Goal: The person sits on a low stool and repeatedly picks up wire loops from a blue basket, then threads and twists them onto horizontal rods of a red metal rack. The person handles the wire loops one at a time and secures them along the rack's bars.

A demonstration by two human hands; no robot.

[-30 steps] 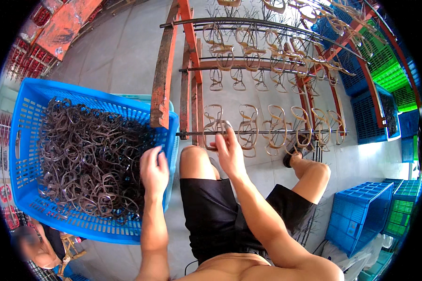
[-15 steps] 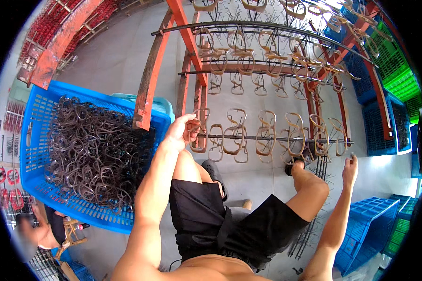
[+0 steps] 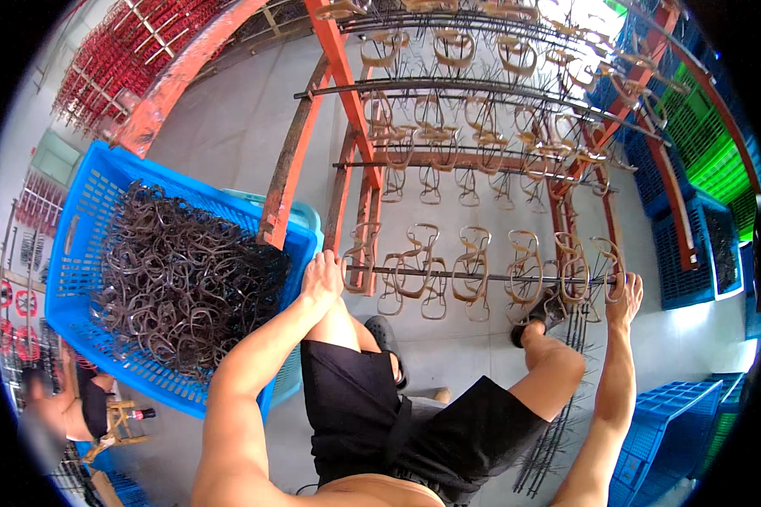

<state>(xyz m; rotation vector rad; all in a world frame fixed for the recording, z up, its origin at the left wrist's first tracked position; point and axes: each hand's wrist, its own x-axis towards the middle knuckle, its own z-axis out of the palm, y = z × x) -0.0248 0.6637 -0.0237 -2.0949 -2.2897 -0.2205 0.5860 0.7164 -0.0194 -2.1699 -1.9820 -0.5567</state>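
Observation:
A dark, thin rod (image 3: 499, 276) runs crosswise in front of my knees. Several tan, translucent eyeglass frames (image 3: 471, 264) hang along it, most of them on end. My left hand (image 3: 323, 277) is closed around the rod's left end, beside the blue crate. At the opposite end, my right hand (image 3: 626, 297) has its fingers closed on the rod, right by the last frame. Parts of the rod's two ends are hidden by my fingers.
Left of me a blue plastic crate (image 3: 80, 291) holds a heap of dark eyeglass frames (image 3: 190, 279). Ahead, an orange rack (image 3: 347, 80) bears more loaded rods. Bare rods (image 3: 558, 406) lie by my right leg. More crates (image 3: 664, 422) stand at right; a person (image 3: 68, 414) sits lower left.
My right hand has come onto the rod's right end. My left hand has closed round the left end. The view has shifted, so the rack and rod sit lower.

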